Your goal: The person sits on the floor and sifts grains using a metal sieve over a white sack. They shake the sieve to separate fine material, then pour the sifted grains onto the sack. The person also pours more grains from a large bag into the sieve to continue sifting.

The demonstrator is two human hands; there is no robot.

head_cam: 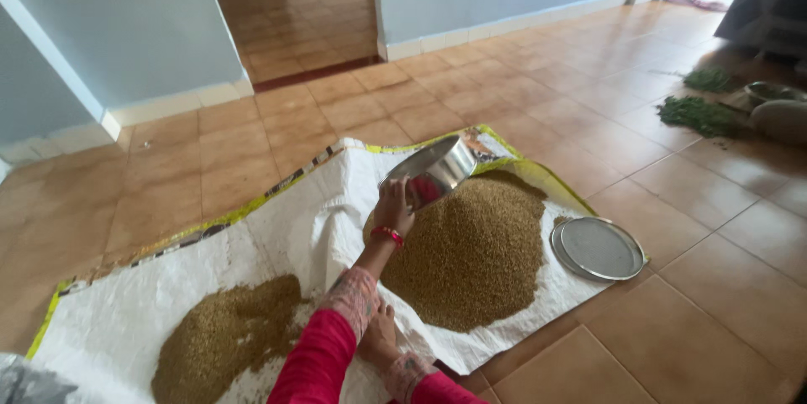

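Note:
My left hand point(395, 206), with a red bangle at the wrist, is stretched forward and grips the rim of a shiny steel bowl point(435, 168). The bowl is tilted at the far edge of a large heap of brown grain point(475, 253). My right hand point(378, 338) rests low on the white woven sack point(311, 219) beside that heap, partly hidden under my left forearm. A smaller, flatter heap of grain point(223, 337) lies on the sack at the near left.
A round steel sieve plate point(598, 248) lies on the sack's right edge. Bunches of green leaves point(698, 114) and a steel dish point(769, 91) sit on the tiled floor at far right. Pale blue walls and a doorway point(294, 17) stand behind.

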